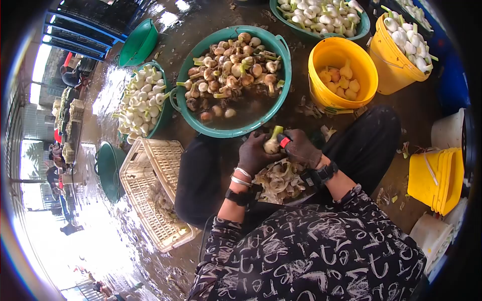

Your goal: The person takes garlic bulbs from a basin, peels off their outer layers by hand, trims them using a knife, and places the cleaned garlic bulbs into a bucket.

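Note:
Both of my hands wear dark gloves and meet above my lap. My left hand (254, 154) is closed around a garlic bulb (271, 146) with a short green stem pointing up. Close against that bulb, my right hand (304, 149) grips a small tool with a red part (285, 142); its blade or tip cannot be made out. Papery peelings (281, 181) are heaped below my hands. Just beyond them stands a green tub (228, 133) of brownish unpeeled bulbs (232, 67) with murky water at its near side.
A yellow bucket (314, 55) holds pale yellow bulbs. Another yellow bucket (396, 75) is full of white bulbs (406, 40). On the left are a white plastic crate (145, 200), a basin of white bulbs (143, 100) and green basins (109, 170). Stacked yellow buckets (436, 180) stand right. The floor is wet.

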Action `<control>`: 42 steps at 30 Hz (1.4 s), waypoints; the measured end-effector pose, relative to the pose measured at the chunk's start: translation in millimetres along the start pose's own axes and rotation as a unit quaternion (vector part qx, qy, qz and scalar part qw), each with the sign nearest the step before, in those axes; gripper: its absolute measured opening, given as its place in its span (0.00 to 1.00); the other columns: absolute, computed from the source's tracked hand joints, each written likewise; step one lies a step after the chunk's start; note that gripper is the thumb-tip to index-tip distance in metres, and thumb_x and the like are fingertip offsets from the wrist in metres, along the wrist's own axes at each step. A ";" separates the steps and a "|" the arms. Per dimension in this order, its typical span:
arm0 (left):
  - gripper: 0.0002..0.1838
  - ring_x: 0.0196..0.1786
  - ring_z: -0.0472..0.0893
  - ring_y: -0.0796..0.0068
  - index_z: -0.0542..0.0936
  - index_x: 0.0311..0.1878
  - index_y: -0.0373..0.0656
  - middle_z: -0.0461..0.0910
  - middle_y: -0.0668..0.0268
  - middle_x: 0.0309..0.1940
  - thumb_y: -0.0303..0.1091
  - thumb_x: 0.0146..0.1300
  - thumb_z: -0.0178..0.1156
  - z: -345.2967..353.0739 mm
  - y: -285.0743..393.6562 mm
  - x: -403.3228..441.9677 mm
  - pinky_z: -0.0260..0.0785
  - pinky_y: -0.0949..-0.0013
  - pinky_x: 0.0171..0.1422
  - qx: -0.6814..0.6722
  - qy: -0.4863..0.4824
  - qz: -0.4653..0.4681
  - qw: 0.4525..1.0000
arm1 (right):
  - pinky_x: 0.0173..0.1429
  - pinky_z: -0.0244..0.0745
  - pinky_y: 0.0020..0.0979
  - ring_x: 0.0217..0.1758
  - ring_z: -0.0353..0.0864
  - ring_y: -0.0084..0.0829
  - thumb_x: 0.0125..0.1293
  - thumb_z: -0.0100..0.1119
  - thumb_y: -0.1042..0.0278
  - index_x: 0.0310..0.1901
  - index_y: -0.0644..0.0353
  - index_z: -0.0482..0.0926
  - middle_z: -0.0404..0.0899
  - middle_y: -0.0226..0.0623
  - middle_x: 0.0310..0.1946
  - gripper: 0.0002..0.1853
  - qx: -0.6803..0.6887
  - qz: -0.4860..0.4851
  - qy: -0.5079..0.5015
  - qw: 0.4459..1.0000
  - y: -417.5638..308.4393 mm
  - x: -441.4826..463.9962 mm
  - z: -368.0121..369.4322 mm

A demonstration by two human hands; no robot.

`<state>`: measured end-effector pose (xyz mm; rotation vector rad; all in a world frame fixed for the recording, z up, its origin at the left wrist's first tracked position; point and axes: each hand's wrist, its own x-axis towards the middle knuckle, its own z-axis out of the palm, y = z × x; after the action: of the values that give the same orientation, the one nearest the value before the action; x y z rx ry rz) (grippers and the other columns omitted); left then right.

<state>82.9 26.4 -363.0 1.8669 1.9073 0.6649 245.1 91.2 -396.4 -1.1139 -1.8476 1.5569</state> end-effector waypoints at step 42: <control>0.16 0.36 0.78 0.71 0.76 0.50 0.36 0.80 0.62 0.36 0.30 0.58 0.61 25.1 -20.9 -34.9 0.70 0.69 0.42 -0.200 0.206 -0.031 0.957 | 0.52 0.72 0.36 0.47 0.76 0.35 0.54 0.59 0.73 0.49 0.54 0.77 0.77 0.38 0.39 0.18 0.127 -0.062 0.069 0.987 -12.9 -5.7 9.6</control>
<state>81.7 -6.9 -397.4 1.4888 1.8704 1.3920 237.2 80.8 -385.5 -0.9470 -1.5458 1.5515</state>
